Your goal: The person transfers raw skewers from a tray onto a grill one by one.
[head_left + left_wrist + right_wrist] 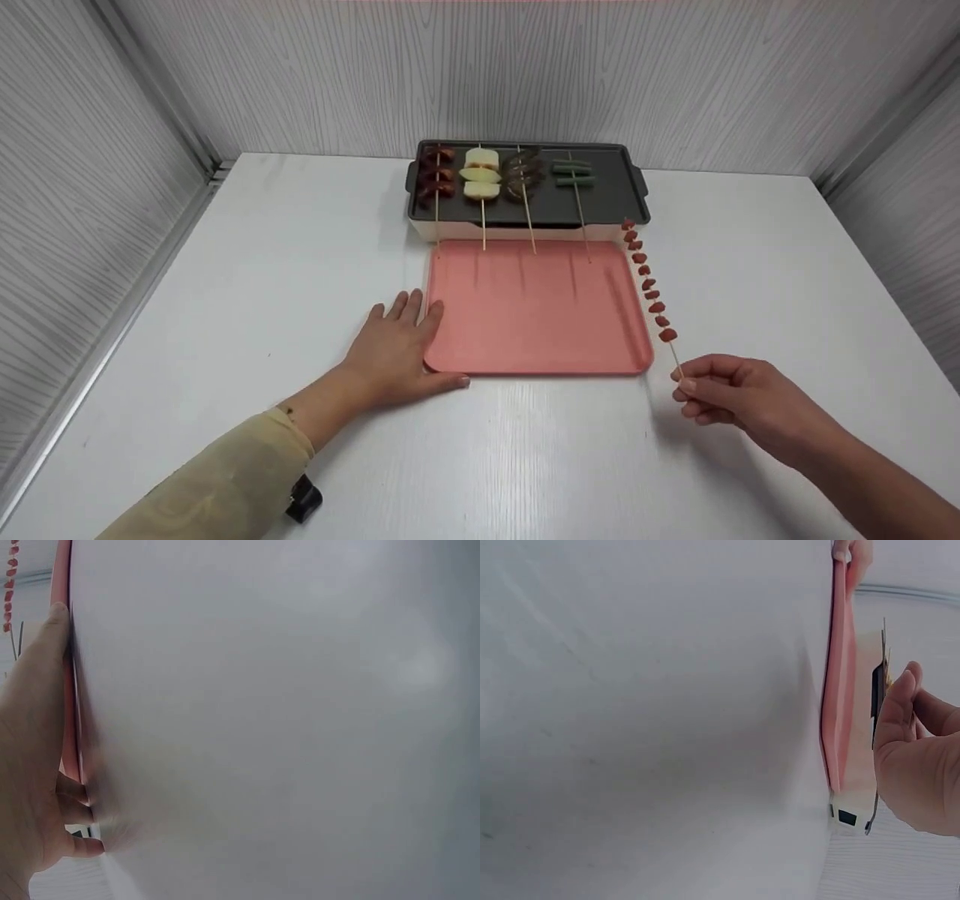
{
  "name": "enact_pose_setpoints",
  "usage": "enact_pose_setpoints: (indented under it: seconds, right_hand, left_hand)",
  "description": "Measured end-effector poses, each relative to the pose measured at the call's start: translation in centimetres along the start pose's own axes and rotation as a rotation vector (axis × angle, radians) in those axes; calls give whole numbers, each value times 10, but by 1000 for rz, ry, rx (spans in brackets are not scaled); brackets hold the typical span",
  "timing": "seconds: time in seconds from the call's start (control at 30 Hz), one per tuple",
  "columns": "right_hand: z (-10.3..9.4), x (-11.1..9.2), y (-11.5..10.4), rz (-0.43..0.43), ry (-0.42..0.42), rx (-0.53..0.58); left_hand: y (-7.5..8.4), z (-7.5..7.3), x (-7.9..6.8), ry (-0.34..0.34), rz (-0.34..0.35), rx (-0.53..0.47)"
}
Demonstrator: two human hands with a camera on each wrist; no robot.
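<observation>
My right hand [739, 397] pinches the bare lower end of a wooden skewer threaded with several small red pieces [649, 285]. The skewer slants up and left, its tip before the grill's right front corner. At the left front corner of a pink tray [540, 322], my left hand [397, 349] lies with fingers spread, thumb along the front edge. In the left wrist view the thumb touches the tray's rim [61, 577]. The right wrist view shows thumb and fingertips of the right hand [919, 757] together; the skewer is mostly hidden there.
Behind the tray stands a dark-topped grill [611, 199] with a pale base. On it lie skewers of dark red pieces [437, 176], pale slices [481, 175], brown pieces [523, 180] and green sticks [573, 181], their ends overhanging the tray. A black object [304, 499] is by the left sleeve.
</observation>
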State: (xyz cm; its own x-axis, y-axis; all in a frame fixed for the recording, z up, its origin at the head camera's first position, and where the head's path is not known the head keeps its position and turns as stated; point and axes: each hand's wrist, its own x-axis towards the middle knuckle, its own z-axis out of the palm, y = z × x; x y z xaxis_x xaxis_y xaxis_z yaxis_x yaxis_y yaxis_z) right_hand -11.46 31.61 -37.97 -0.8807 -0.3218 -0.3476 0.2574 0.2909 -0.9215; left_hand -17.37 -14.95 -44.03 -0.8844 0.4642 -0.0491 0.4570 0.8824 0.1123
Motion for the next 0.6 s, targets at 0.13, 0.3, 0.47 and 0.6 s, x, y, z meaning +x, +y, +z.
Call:
enact_pose_setpoints:
  seconds: [0.13, 0.3, 0.47, 0.6]
  right_hand:
    - [-3, 5, -11, -32, 45, -3]
    - [-7, 15, -26, -67, 102, -7]
    - [-11, 29, -39, -103, 130, -5]
    - [-14, 44, -48, -123, 137, 9]
  left_hand:
    - [0, 0, 0, -3, -3, -2]
    - [0, 0, 0, -1, -2, -4]
    - [1, 0, 0, 4, 1, -8]
    - [1, 0, 1, 17, 8, -10]
